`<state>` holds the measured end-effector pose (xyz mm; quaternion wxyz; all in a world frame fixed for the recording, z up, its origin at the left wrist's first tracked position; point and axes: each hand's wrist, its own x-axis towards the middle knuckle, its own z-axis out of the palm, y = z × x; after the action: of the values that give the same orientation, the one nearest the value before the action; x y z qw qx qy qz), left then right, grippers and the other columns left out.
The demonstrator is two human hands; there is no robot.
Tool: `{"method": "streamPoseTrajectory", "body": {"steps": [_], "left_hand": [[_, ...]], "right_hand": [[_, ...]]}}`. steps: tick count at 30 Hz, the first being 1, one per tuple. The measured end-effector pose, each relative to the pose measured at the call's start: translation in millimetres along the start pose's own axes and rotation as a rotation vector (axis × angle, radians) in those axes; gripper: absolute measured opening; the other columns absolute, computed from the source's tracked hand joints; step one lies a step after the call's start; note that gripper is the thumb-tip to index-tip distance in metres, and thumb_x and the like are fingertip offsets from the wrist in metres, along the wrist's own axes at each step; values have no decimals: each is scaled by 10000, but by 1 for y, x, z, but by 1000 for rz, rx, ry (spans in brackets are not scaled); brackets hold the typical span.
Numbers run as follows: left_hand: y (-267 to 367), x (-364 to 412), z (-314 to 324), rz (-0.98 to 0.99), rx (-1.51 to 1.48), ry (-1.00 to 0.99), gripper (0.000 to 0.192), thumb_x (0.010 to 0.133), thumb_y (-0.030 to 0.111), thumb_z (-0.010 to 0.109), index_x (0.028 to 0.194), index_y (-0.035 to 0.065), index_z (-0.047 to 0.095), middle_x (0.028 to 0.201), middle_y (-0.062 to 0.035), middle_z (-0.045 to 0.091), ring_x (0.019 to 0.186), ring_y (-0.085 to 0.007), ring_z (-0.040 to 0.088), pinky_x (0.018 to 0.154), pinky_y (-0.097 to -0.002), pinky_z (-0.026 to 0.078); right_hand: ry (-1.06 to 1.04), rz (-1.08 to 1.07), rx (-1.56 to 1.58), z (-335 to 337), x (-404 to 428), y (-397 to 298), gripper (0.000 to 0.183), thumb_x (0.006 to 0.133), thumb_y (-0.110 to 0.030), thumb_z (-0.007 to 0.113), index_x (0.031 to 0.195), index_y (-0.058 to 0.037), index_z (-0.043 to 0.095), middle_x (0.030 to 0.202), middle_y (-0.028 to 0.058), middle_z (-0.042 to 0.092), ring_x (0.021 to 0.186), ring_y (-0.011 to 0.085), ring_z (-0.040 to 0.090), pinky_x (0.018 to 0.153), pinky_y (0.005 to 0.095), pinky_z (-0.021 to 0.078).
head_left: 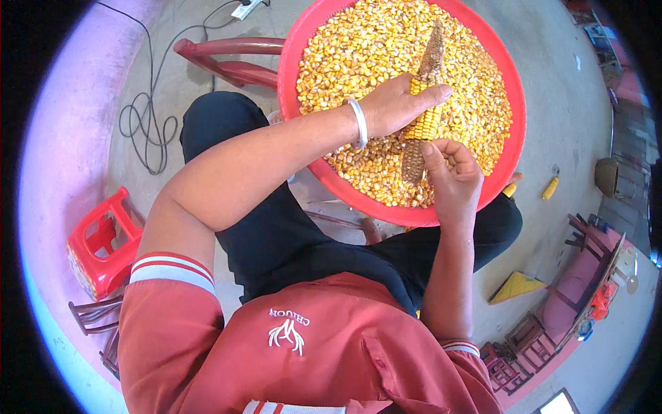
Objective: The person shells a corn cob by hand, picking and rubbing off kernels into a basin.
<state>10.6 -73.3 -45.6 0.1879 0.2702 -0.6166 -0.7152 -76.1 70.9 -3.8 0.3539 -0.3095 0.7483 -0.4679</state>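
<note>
My left hand (401, 106) grips a corn cob (426, 124), thumb across its top side. A band of yellow kernels stays around the cob's middle, while its tapered far end is bare and brown. Below the kernels a bare brown cob section (412, 164) shows; whether it belongs to the same cob I cannot tell. My right hand (457, 168) is at that section's right side, thumb tip against it and fingers curled. Whether these fingers grip anything is unclear. Both hands are over a round red basin (509, 171) filled with loose corn kernels (351, 62).
Under the basin's left side juts a dark red wooden stool or chair (232, 46). A black cable (150, 103) loops over the floor to a white power strip (245, 9). At left stands a red plastic stool (103, 243). One corn cob (550, 188) lies on the floor at right.
</note>
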Motion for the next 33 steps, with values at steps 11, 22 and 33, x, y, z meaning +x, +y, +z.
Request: {"method": "streamPoseTrajectory", "body": {"steps": [11,22,33], "left_hand": [[10,10,-15,-268,-275,-62,417,910,508,504,1023,117,593,778,2,601,677,-85,602,540,-244,481],[22,0,-17,-132,-809,-15,350,965,355,445,1045,31,550,896,-116,641,828,-229,650,787,-371,530],[15,0,-12,-58,-647,9,345,965,382,465,1047,65,574,873,-42,626,810,-143,617,779,-313,503]], "right_hand": [[-128,219,758,-14,8,13,70,907,-61,533,976,-53,523,911,78,603,744,120,568,696,270,476],[131,-128,-239,-30,-2,7,117,808,-77,697,828,-15,600,823,56,653,797,130,616,744,274,479],[185,-514,-342,6,-2,-40,167,754,-11,714,873,-22,597,815,73,632,691,148,609,644,275,489]]}}
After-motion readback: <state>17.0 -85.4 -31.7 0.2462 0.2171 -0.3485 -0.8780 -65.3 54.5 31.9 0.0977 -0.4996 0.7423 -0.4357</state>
